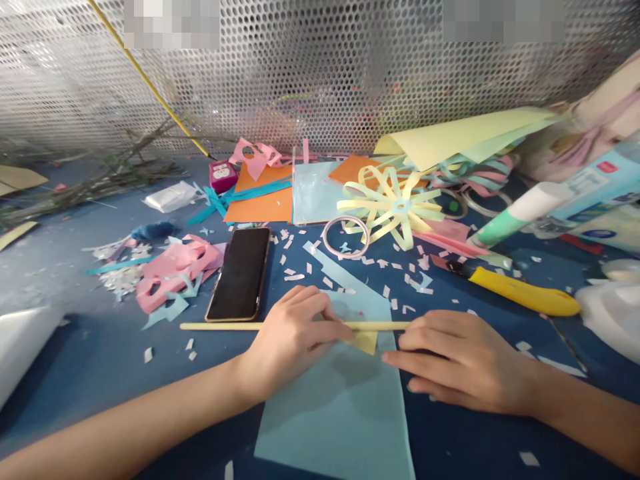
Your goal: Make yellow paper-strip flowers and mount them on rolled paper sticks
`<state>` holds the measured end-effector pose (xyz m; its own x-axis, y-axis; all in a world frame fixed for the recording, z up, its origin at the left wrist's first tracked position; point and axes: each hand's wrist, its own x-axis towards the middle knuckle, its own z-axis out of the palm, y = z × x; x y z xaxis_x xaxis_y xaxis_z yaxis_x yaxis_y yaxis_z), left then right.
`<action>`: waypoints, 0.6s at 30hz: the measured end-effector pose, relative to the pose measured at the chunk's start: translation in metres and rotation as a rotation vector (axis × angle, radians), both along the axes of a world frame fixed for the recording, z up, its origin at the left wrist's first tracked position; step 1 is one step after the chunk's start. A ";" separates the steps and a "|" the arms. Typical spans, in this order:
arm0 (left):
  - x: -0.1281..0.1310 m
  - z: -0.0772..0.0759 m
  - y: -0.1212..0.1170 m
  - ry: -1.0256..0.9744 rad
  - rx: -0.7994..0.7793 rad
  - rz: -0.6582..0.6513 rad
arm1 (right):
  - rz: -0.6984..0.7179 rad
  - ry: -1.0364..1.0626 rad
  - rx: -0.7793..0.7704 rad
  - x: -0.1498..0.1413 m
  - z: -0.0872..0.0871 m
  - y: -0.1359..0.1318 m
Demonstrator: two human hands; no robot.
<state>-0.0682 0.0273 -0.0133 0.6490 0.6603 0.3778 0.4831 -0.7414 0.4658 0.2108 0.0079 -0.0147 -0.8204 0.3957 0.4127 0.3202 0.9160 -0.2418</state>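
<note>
A thin rolled yellow paper stick (220,327) lies crosswise over a light blue sheet of paper (335,413). My left hand (295,337) is closed around its middle, thumb and fingers pressing together on it. A small yellow paper flap (367,341) sticks out below the stick, just right of those fingertips. My right hand (463,360) rests palm down at the right, its fingers stretched apart and pointing left. The stick's right end passes under these fingers and is hidden there. A black-screened phone (239,275) lies just beyond the stick's left part.
Behind stand a yellow paper-strip flower (400,205), a tape roll (347,237) and orange paper (260,193). Pink paper scraps (175,270) lie left. A yellow-handled cutter (525,291) and green-white glue stick (520,213) are right. White paper bits are scattered about.
</note>
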 end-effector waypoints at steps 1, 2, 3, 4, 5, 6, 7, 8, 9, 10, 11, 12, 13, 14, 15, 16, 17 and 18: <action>0.000 0.000 0.000 0.001 0.000 0.002 | 0.001 0.000 0.002 0.000 0.001 0.000; 0.000 0.000 0.000 0.001 -0.001 0.003 | 0.001 -0.002 0.002 0.000 0.001 0.000; 0.000 0.000 0.000 0.001 -0.001 0.003 | 0.002 -0.006 0.000 0.000 0.001 0.000; 0.000 0.000 0.000 -0.001 -0.002 0.001 | 0.003 -0.009 -0.001 0.000 0.001 0.000; 0.000 0.000 0.000 -0.003 0.000 0.000 | 0.003 -0.011 -0.003 0.000 0.001 0.000; 0.000 0.000 0.000 -0.006 0.001 -0.002 | 0.003 -0.010 -0.004 0.000 0.001 0.000; -0.001 0.000 0.000 -0.006 0.001 -0.003 | 0.002 -0.009 -0.005 0.000 0.000 0.000; -0.001 0.000 -0.001 -0.008 0.000 -0.003 | -0.001 -0.006 -0.005 0.000 0.000 0.000; -0.001 0.000 -0.001 -0.008 -0.001 -0.002 | -0.003 -0.004 -0.004 0.000 0.000 0.000; 0.000 0.000 -0.001 -0.008 -0.003 -0.002 | -0.005 -0.002 -0.003 -0.001 0.000 0.000; 0.000 0.000 -0.001 -0.008 -0.004 -0.003 | -0.006 -0.001 -0.001 -0.001 0.000 0.000; 0.000 0.000 -0.001 -0.010 -0.005 -0.004 | -0.008 -0.001 0.001 -0.001 0.000 0.000; 0.000 0.000 -0.001 -0.012 -0.006 -0.004 | -0.009 -0.001 0.003 -0.001 0.000 0.000; 0.000 0.000 -0.001 -0.013 -0.006 -0.005 | -0.010 -0.003 0.004 -0.001 -0.001 0.000; 0.000 0.000 -0.001 -0.014 -0.007 -0.004 | -0.010 -0.007 0.005 -0.001 -0.001 0.000; 0.000 0.000 -0.001 -0.016 -0.007 -0.003 | -0.009 -0.015 0.006 -0.001 -0.002 0.000; 0.000 -0.001 -0.001 -0.017 -0.006 -0.002 | -0.010 -0.024 0.009 -0.001 -0.003 0.000; 0.000 -0.001 -0.001 -0.018 -0.005 -0.001 | -0.013 -0.035 0.013 -0.002 -0.004 0.000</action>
<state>-0.0684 0.0267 -0.0141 0.6426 0.6616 0.3865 0.4740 -0.7396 0.4778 0.2089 0.0076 -0.0188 -0.8295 0.4011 0.3887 0.3398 0.9147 -0.2186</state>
